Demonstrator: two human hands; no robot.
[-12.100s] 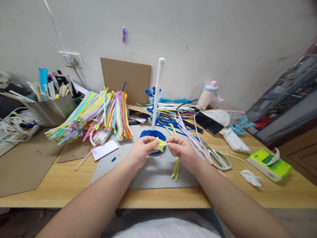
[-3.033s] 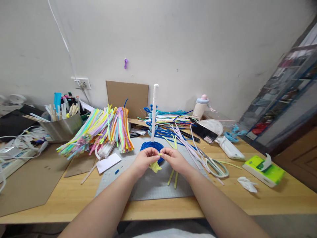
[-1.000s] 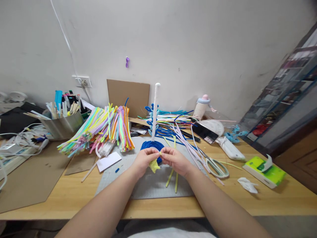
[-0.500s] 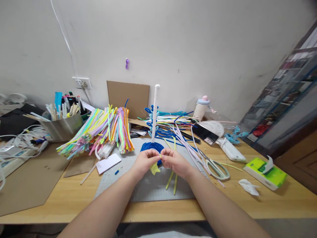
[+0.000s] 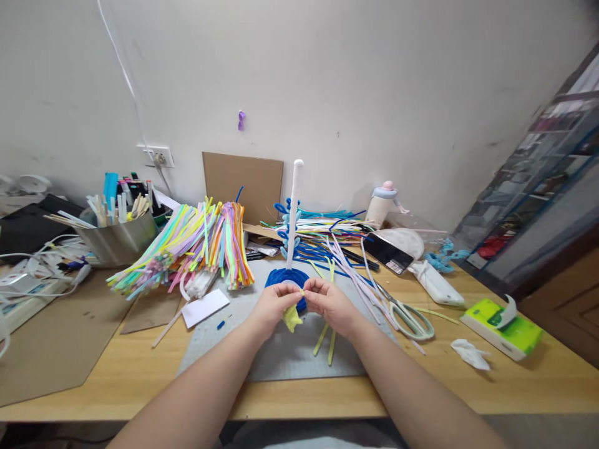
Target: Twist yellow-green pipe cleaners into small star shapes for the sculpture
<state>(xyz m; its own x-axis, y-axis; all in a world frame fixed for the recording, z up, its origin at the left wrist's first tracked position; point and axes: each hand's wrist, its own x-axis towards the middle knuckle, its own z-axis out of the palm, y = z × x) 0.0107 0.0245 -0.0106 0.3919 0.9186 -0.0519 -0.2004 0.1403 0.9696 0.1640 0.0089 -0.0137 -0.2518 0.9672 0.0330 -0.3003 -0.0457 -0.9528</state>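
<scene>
Between the fingertips of my left hand (image 5: pixel 277 307) and my right hand (image 5: pixel 328 304) is a small yellow pipe-cleaner piece (image 5: pixel 292 319); both hands are closed in a pinch, and its wider part hangs below the left fingers. Just behind them a blue coiled base (image 5: pixel 279 277) sits on the grey mat (image 5: pixel 281 365), partly hidden by my hands. From it rises an upright white stem (image 5: pixel 293 206) with blue loops (image 5: pixel 283 234) along its side. Loose yellow pipe cleaners (image 5: pixel 332 347) lie beside and under my right hand.
Scissors (image 5: pixel 412 319), a phone (image 5: pixel 387 252) and a tissue pack (image 5: pixel 503 327) lie at the right. Bundled pastel pipe cleaners (image 5: pixel 187 243) and a metal container (image 5: pixel 116 240) of sticks stand at the left. A white card (image 5: pixel 206 308) rests on the mat's left edge.
Both hands stay almost in place, pinching the yellow piece, with only slight finger movement. The view has shifted very slightly.
</scene>
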